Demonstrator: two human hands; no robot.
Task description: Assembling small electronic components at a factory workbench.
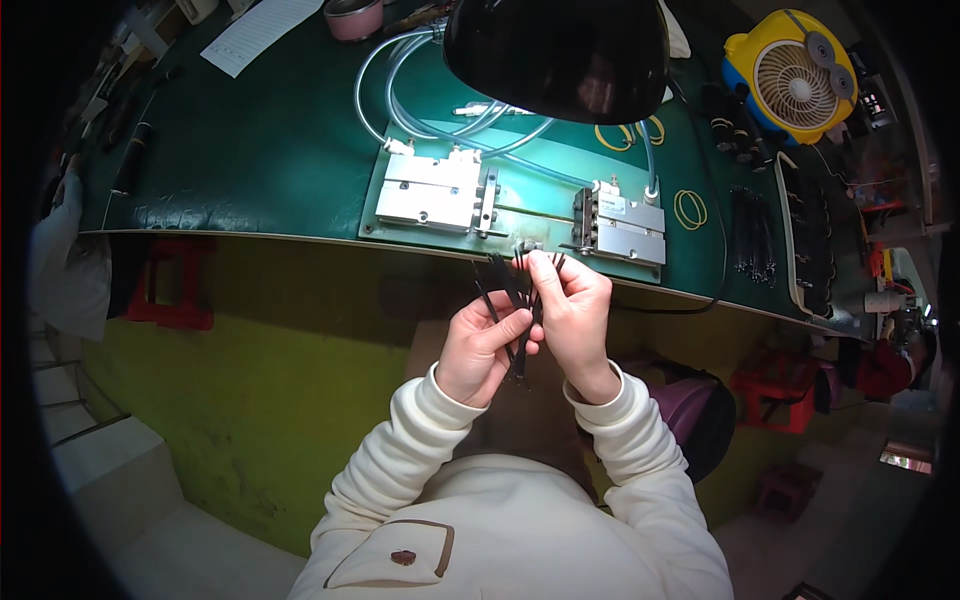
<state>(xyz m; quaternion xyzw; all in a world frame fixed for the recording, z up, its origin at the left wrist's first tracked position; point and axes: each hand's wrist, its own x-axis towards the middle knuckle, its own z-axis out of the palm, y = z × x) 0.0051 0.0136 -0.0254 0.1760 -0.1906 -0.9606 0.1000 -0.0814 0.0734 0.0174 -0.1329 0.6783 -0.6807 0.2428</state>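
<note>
Both my hands meet just in front of the table's near edge. A loose bundle of thin black strips (506, 282) is between them, the upper ends fanned out and the lower ends bunched together. My left hand (475, 352) is closed around the bundle, its thumb pressed across the strips. With thumb and fingers pinched, my right hand (578, 315) grips strips near their upper ends. Just beyond the fingers sits a metal fixture plate (540, 226), carrying a left silver pneumatic cylinder block (425, 190) and a right silver cylinder block (628, 228) that face each other across a gap.
Clear air hoses (395, 95) loop behind the blocks under a black lamp shade (555, 60). Rightward lie yellow rubber bands (690, 210), more black strips (752, 235) and a white-rimmed tray (783, 230). A yellow fan (800, 85) stands at far right. Red stools (775, 388) are below.
</note>
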